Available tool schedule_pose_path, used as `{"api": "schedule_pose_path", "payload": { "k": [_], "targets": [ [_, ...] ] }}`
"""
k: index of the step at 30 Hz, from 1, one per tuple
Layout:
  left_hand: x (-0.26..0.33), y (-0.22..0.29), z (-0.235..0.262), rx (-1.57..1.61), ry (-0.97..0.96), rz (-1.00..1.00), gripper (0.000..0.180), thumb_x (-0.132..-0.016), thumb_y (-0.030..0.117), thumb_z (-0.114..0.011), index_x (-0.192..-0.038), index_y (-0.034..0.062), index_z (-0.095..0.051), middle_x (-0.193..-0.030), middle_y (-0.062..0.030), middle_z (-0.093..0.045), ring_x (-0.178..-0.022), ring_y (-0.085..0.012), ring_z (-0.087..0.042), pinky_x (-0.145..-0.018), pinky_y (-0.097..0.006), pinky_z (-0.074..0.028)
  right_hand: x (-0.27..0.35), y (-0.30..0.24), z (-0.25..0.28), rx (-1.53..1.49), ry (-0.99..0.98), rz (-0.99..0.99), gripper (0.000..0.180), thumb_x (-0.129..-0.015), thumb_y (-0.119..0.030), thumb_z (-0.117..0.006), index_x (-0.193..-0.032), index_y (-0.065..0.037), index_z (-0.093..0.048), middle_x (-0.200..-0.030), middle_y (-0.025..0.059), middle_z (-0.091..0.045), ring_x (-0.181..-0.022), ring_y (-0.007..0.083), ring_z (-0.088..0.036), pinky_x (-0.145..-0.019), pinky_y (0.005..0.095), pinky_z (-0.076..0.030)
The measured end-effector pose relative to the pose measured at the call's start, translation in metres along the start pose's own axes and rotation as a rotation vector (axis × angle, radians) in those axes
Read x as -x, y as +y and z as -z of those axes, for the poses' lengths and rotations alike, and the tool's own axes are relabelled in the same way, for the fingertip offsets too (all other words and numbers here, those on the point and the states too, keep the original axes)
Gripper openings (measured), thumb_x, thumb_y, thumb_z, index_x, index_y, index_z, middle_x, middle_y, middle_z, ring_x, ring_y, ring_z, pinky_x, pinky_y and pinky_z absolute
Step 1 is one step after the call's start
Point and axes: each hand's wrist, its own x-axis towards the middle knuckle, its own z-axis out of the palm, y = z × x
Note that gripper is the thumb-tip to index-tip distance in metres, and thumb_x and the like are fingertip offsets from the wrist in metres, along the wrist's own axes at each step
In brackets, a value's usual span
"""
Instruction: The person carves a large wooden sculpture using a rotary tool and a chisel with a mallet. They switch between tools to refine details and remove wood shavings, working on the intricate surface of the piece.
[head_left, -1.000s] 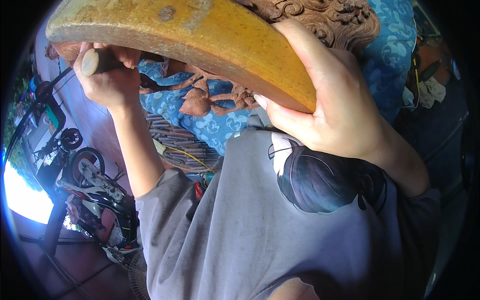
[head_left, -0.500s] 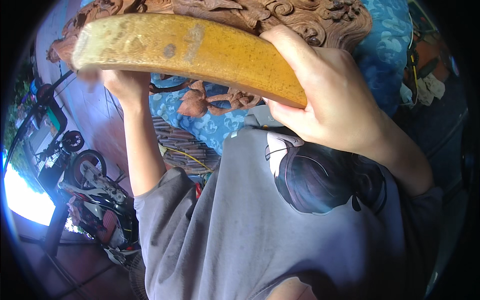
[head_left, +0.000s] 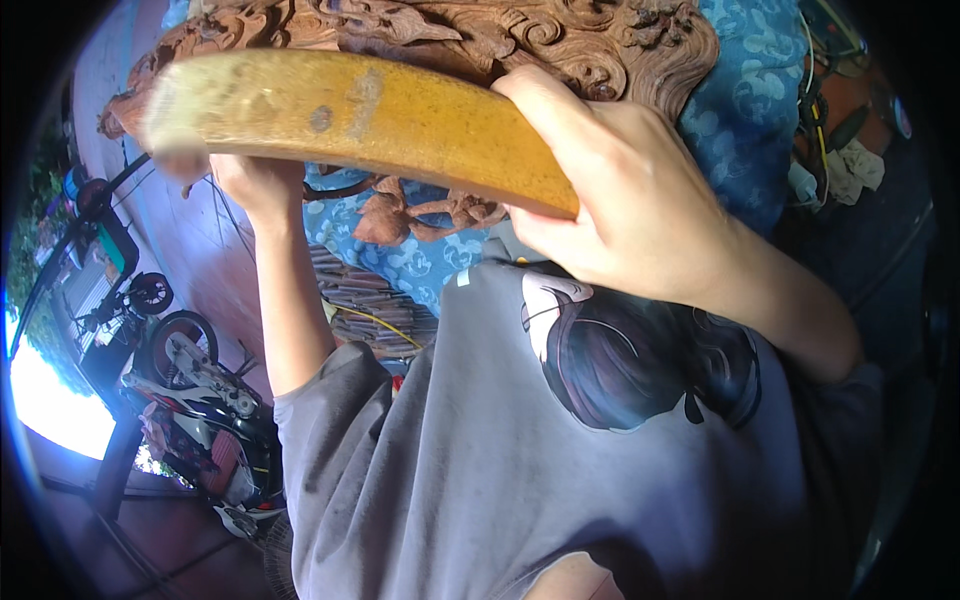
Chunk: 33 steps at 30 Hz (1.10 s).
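My right hand (head_left: pixel 640 200) is closed around a long, curved yellow wooden mallet (head_left: pixel 350 115), which stretches left across the top of the view with its far end blurred. My left hand (head_left: pixel 255 180) is raised under that blurred end, its fingers hidden behind the mallet. The wooden tool handle it gripped a second ago is covered now. Behind both hands is a dark brown carved wooden piece (head_left: pixel 560 40) with scrolls and leaves, lying on a blue patterned cloth (head_left: pixel 750 110). My grey printed shirt (head_left: pixel 560 440) fills the lower middle.
A parked motorcycle (head_left: pixel 190 400) stands on the reddish floor at the lower left, near a bright opening. Dark ribbed strips (head_left: pixel 360 300) lie below the cloth. A white rag (head_left: pixel 850 170) and cables sit at the upper right.
The mallet has swung left and down over my left hand, hiding the tool handle that showed a second ago. More of the carved piece shows above the mallet.
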Motion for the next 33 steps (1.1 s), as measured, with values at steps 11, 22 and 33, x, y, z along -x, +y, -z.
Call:
{"api": "schedule_pose_path", "payload": {
  "k": [11,22,33],
  "targets": [
    [-0.045,0.064,0.016,1.093,-0.001,0.480,0.047,-0.093,0.036,-0.027,-0.066,0.0052,-0.050,-0.055,-0.0092,-0.047,-0.048,-0.0216,-0.044,-0.048,-0.031,-0.037,0.000,-0.005,0.007,-0.089,0.104,0.021,0.059,-0.068,0.000,-0.071,-0.120,0.006,-0.044,-0.083,0.0177,-0.061,-0.074,0.0317,-0.066,-0.065,0.0339,-0.050],
    [-0.012,0.041,-0.002,0.725,0.317,0.485,0.023,-0.092,0.019,-0.049,-0.106,0.0024,-0.056,-0.090,-0.0108,-0.062,-0.073,-0.0222,-0.062,-0.060,-0.032,-0.052,-0.002,-0.009,0.005,-0.107,0.031,0.015,0.057,-0.066,0.001,-0.071,-0.117,0.006,-0.046,-0.084,0.0176,-0.061,-0.073,0.0328,-0.066,-0.064,0.0336,-0.051],
    [0.039,-0.033,0.012,1.203,0.024,0.763,0.044,-0.091,0.033,-0.047,-0.121,0.0009,-0.048,-0.113,-0.0145,-0.057,-0.099,-0.0257,-0.059,-0.086,-0.041,-0.049,0.012,0.002,-0.002,-0.056,-0.059,-0.028,0.063,-0.065,-0.006,-0.074,-0.119,0.004,-0.043,-0.082,0.0206,-0.060,-0.069,0.0379,-0.063,-0.059,0.0413,-0.049]
  ]
}}
